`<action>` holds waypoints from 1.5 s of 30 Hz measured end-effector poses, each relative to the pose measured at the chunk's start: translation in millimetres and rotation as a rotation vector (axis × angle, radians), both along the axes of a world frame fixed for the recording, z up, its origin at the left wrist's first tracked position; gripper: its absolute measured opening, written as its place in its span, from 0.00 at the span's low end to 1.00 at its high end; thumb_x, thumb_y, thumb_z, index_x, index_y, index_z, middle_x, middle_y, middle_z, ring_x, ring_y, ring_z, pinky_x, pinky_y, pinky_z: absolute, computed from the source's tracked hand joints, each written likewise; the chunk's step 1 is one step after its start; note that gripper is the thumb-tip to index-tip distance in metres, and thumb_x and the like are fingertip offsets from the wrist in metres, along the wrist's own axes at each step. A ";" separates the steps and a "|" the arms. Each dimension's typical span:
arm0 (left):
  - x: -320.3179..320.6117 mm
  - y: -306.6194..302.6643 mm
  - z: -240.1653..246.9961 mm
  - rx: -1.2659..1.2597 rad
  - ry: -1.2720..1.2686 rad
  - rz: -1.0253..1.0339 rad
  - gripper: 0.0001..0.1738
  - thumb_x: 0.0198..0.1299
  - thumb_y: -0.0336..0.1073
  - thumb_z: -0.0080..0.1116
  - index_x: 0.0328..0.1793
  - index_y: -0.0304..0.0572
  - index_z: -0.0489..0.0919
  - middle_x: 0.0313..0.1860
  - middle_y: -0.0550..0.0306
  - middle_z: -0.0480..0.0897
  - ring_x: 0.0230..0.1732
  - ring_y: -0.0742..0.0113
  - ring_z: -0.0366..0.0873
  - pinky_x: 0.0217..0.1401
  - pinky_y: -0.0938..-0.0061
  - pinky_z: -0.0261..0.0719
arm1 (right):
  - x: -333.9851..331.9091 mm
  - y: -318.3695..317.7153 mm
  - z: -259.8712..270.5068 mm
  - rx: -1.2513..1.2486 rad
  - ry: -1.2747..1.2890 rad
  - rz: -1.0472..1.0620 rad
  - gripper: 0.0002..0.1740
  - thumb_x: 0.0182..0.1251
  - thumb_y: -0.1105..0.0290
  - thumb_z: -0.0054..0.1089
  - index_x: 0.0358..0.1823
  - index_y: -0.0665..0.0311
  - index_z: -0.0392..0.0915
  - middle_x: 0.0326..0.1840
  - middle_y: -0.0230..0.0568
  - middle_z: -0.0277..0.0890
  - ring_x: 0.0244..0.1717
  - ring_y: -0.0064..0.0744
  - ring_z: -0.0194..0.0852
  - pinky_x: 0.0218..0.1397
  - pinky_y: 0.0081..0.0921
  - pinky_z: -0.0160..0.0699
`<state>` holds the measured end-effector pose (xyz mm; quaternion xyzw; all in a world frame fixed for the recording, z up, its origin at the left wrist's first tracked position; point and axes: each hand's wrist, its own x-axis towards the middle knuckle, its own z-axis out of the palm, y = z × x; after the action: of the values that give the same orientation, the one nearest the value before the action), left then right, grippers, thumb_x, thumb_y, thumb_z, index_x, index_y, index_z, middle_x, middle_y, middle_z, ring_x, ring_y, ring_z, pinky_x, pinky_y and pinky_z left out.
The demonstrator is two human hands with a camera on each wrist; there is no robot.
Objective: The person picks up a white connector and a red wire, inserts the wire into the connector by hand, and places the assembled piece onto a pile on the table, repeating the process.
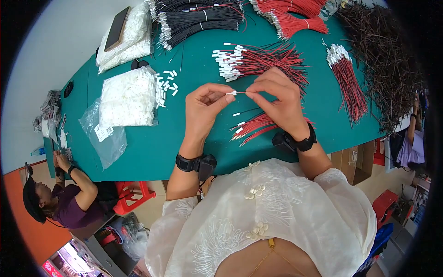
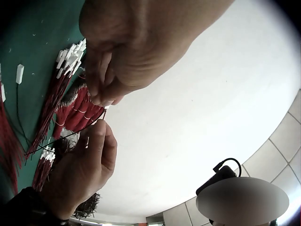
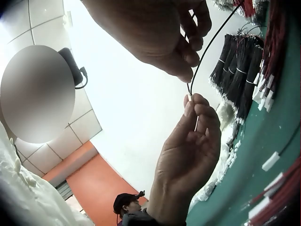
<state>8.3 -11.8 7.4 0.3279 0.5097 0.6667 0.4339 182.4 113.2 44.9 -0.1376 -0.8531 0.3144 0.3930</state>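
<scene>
My left hand (image 1: 203,105) pinches a small white connector housing (image 1: 231,93) between thumb and forefinger, over the near side of the table. Facing it, my right hand (image 1: 280,97) pinches a thin red wire (image 1: 242,92) close to the housing. In the right wrist view a black wire (image 3: 203,57) also runs into the housing and arcs away past the right hand. Just beyond the hands lies a bundle of red and black wires with white connectors (image 1: 233,62). Beneath the right hand, loose red wires (image 1: 255,127) are spread on the table.
Loose white housings (image 1: 166,87) lie beside a full clear bag of housings (image 1: 128,99) at left. Black wire bundles (image 1: 203,21) and red wire bundles (image 1: 300,21) are at the back. Another connector bundle (image 1: 344,69) and a dark wire heap (image 1: 385,60) stand right. A person (image 1: 60,198) works at far left.
</scene>
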 end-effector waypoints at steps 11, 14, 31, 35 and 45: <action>3.8 0.5 1.7 -0.014 0.037 -0.004 0.10 0.61 0.19 0.70 0.47 0.32 0.87 0.44 0.53 0.90 0.47 0.70 0.88 0.52 0.79 0.85 | -1.0 -3.3 -2.8 -0.062 -0.013 -0.008 0.07 0.56 0.80 0.74 0.35 0.67 0.85 0.35 0.41 0.83 0.40 0.39 0.81 0.44 0.31 0.78; 4.8 0.6 2.5 -0.025 0.040 -0.005 0.09 0.60 0.19 0.71 0.47 0.32 0.87 0.43 0.53 0.90 0.46 0.71 0.88 0.50 0.79 0.85 | -1.4 -3.0 -4.5 -0.084 -0.036 0.008 0.07 0.56 0.80 0.73 0.35 0.67 0.85 0.35 0.41 0.83 0.40 0.39 0.82 0.44 0.32 0.78; -7.8 1.2 5.4 -0.078 0.132 0.098 0.11 0.61 0.23 0.72 0.50 0.31 0.86 0.43 0.53 0.90 0.42 0.73 0.87 0.47 0.80 0.84 | 9.0 5.6 8.3 -0.592 -0.373 0.154 0.06 0.64 0.77 0.68 0.42 0.68 0.83 0.35 0.38 0.83 0.36 0.32 0.82 0.40 0.26 0.79; -6.0 6.5 9.7 0.011 0.019 0.226 0.11 0.59 0.23 0.73 0.48 0.33 0.86 0.43 0.56 0.89 0.41 0.70 0.86 0.44 0.76 0.84 | 14.9 28.1 3.5 -0.457 -0.288 -0.017 0.08 0.65 0.76 0.68 0.45 0.67 0.83 0.35 0.38 0.83 0.35 0.35 0.81 0.40 0.29 0.80; -1.6 -2.3 -8.7 -0.210 1.030 -0.347 0.07 0.58 0.26 0.71 0.42 0.38 0.86 0.39 0.52 0.85 0.41 0.58 0.85 0.42 0.70 0.83 | 15.6 9.9 -5.3 -0.171 -0.720 0.448 0.06 0.55 0.75 0.71 0.34 0.64 0.85 0.33 0.41 0.80 0.42 0.46 0.81 0.45 0.40 0.79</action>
<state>6.6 -14.1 -1.3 0.6457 0.6584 0.2844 0.2622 198.1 123.2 39.7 -0.0820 -0.9155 0.3933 -0.0207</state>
